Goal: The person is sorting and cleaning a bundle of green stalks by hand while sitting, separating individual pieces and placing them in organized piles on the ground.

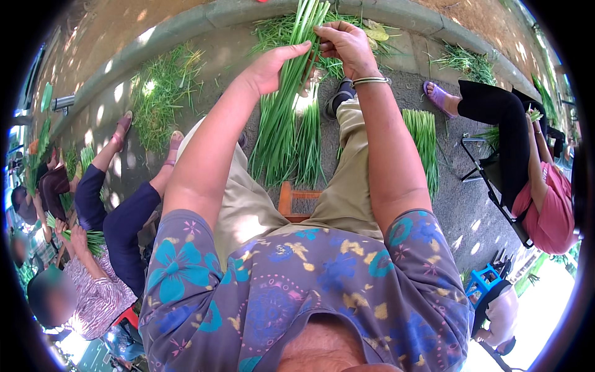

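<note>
A bunch of long, flat-leaved green stalks (297, 69), which look like garlic chives, hangs at a slant in front of me. My left hand (279, 67) wraps around its middle, thumb across the front. At the right edge of the bunch, the thumb and fingers of my right hand (346, 46) pinch some stalks near the upper end; a bangle circles that wrist. Below the held bunch, sorted green stalks (309, 149) lie on the ground between my legs. Another neat bundle (420, 144) rests beyond my right leg.
A wooden stool (297, 204) shows between my thighs. Loose green trimmings (167, 93) lie at left, with more by the concrete curb (409, 14). Seated people handle greens on both sides; a folding chair (492, 186) is at right, and a blue plastic stool (483, 281) stands behind.
</note>
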Motion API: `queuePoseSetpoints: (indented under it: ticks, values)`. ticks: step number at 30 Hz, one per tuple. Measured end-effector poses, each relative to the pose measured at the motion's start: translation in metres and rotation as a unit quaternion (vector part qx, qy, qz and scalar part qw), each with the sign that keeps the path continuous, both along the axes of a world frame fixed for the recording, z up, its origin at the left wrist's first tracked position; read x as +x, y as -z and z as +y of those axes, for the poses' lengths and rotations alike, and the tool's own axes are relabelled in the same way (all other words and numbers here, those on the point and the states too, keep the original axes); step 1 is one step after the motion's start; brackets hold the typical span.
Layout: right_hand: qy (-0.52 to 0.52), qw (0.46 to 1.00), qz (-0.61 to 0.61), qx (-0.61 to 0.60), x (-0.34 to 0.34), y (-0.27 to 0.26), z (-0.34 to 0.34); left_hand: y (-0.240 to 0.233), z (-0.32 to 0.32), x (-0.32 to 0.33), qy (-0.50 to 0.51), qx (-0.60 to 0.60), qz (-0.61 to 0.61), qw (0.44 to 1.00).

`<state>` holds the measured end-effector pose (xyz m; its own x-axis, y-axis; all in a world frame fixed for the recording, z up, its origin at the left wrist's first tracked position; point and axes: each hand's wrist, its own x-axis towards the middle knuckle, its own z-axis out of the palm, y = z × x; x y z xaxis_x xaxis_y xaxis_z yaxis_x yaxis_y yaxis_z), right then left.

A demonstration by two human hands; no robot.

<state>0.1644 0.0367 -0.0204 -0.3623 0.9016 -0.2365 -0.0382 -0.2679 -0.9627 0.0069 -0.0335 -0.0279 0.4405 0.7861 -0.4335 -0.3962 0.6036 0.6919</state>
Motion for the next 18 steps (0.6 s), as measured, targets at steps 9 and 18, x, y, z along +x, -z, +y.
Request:
queuePoseSetpoints:
  ticks: [9,18]
  values:
    - [0.012,1.0,0.017,0.006,-0.0023,0.0057,0.0026,0.001,-0.0012,-0.0007,-0.014,0.022,0.019,0.999]
    - [0.005,1.0,-0.003,0.019,-0.0035,0.0027,0.0012,0.006,0.0003,-0.0024,-0.012,0.037,0.01,0.999]
